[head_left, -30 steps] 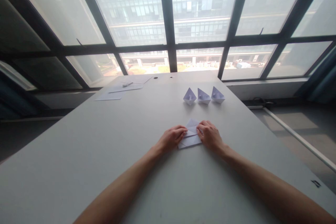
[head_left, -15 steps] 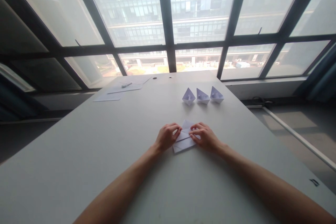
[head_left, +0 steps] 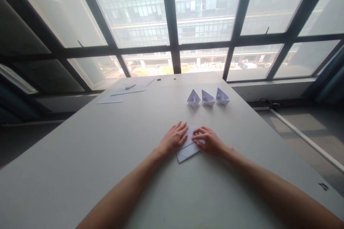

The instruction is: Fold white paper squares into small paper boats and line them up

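On the white table point(head_left: 107, 143) lies a sheet of white paper point(head_left: 189, 151) folded into a small flat piece with a diagonal crease line. My left hand point(head_left: 174, 138) rests flat over its left side, fingers stretched out and pressing on it. At the right edge, my right hand point(head_left: 208, 141) has its fingers bent, with thumb and forefinger close together on the paper. The hands cover much of both sides. Beyond them three folded paper boats stand in a row: a left one point(head_left: 194, 99), a middle one point(head_left: 208, 98) and a right one point(head_left: 222, 97).
Flat paper sheets point(head_left: 111, 98) lie at the far left of the table, with a small whitish object point(head_left: 130, 86) on top. A round cable hole point(head_left: 158, 79) is near the far edge. Large windows with dark frames point(head_left: 175, 57) rise behind the table.
My left hand has gone from a pinch to lying flat on the paper. The paper's upper flap now lies flatter, and its near corner sits slightly lower. My right hand has barely moved.
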Tool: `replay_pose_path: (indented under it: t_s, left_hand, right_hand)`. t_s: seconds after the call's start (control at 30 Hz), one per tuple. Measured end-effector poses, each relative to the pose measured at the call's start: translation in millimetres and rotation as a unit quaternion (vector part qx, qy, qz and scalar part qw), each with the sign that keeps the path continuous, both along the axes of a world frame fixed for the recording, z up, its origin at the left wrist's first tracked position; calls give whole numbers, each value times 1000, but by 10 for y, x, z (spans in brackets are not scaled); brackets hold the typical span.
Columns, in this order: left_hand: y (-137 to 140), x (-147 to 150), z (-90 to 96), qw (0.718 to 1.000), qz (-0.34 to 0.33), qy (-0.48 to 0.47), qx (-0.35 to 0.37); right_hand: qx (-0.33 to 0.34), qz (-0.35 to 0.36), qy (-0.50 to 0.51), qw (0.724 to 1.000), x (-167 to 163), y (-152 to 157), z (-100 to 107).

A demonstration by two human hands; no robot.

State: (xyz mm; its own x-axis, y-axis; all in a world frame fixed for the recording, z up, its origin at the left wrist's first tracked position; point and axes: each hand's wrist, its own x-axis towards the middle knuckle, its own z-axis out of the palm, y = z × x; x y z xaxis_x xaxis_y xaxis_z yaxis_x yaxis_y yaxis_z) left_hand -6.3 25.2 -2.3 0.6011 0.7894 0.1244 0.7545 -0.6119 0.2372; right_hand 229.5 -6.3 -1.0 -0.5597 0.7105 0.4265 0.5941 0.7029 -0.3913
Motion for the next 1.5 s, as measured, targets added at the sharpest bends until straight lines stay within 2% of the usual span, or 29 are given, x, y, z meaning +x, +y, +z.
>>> replay_pose_path:
  t_s: [1.17,1.33,1.5]
  left_hand:
    - [-62,-4,50,1000,-30,4,-1]
    - [-49,14,31,998,-19,-54,34]
    - [-52,30,36,987,-37,-141,67]
  right_hand:
    - [5,-3,-4,1000,-12,-2,-1]
    - [6,-20,-19,1000,-41,-38,43]
    - [2,-67,-33,997,-38,-34,41]
